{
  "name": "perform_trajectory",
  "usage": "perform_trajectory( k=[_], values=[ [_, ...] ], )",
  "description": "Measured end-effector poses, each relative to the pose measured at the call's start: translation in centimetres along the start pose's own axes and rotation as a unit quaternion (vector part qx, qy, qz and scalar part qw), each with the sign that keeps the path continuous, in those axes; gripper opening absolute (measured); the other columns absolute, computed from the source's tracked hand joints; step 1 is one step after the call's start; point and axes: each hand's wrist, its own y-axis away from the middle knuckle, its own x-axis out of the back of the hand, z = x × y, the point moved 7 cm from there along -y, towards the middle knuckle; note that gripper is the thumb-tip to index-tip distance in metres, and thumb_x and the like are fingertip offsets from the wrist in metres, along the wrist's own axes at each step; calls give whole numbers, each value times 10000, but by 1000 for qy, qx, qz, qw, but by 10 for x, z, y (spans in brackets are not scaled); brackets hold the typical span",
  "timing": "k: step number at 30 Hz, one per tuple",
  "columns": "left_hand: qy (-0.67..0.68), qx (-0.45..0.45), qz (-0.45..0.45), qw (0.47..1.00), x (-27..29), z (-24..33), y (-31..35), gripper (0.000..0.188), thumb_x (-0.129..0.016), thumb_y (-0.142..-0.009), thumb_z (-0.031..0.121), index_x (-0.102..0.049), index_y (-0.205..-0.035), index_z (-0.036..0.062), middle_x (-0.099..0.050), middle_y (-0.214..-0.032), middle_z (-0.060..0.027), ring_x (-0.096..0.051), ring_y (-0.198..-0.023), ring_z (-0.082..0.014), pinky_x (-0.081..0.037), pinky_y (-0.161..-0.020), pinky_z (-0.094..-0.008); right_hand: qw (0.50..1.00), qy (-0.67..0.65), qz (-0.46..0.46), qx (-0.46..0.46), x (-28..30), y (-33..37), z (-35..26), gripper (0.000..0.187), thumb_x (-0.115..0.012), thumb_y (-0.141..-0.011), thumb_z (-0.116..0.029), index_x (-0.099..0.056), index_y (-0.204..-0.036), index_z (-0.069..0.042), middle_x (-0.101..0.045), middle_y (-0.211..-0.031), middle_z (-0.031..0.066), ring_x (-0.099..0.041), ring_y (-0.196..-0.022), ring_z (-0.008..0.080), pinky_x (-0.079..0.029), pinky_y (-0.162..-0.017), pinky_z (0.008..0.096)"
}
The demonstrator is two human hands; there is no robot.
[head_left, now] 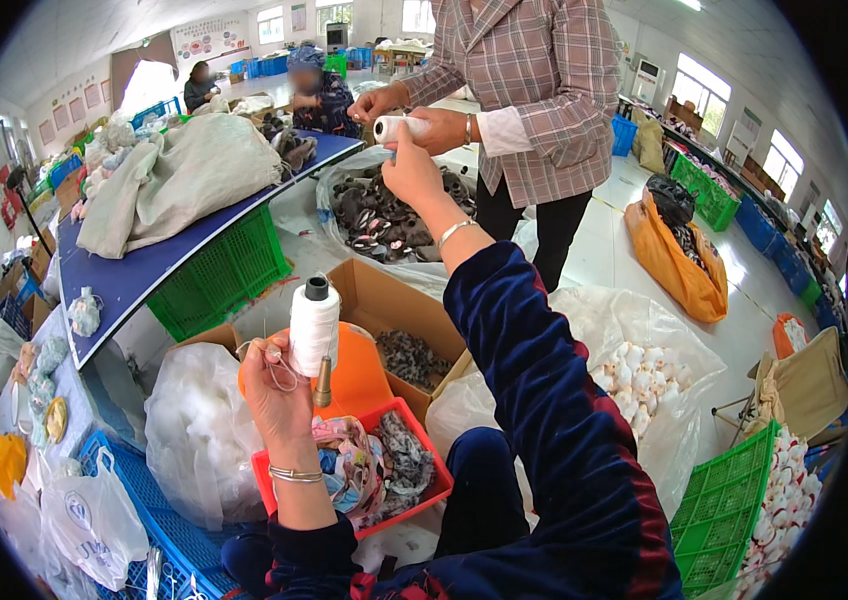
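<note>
My left hand [279, 395] is raised on the left with its fingers pinched on loose white thread. Right beside those fingers, a white cone of thread [315, 325] with a dark top stands upright above a brass-coloured post [322, 384]. My right arm stretches forward, and my right hand [412, 175] has its fingers closed at a second white spool of thread [399, 129]. A person in a plaid jacket [534, 80] stands opposite, with one hand [436, 130] on that same spool and the other hand [380, 100] to its left.
A red tray of fabric scraps and grey fluff [422, 500] sits before me, near an orange plastic seat [359, 350]. Around it are a cardboard box [364, 290], a bag of white stuffing [199, 440], a bag of small white pieces [689, 345] and a green crate [724, 510].
</note>
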Motion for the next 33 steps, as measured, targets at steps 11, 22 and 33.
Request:
perform_trajectory(
  k=[11,22,33],
  values=[
    [8,17,-38,999,6,-1,-4,159,-596,-980,241,-592,-917,95,-564,-796,19,-574,-982,-159,-484,-965,-403,997,-30,58,-33,4,0,8,615,-555,-878,-196,-344,-1424,-5,-674,-940,281,-669,-880,436,-529,-760,527],
    [32,18,12,999,7,-1,-1,209,-612,-964,213,-539,-813,87,-561,-814,4,-578,-975,-170,-484,-954,-392,995,-91,41,-12,6,11,11,543,-547,-860,-156,-389,-1370,-60,-690,-923,245,-666,-880,436,-524,-770,529],
    [30,36,-9,999,-4,-9,3,190,-572,-987,218,-535,-846,96,-559,-789,12,-557,-956,-151,-465,-964,-379,996,-85,15,5,13,21,11,563,-541,-858,-150,-395,-1391,-38,-663,-909,293,-646,-877,470,-498,-769,554]
  ],
)
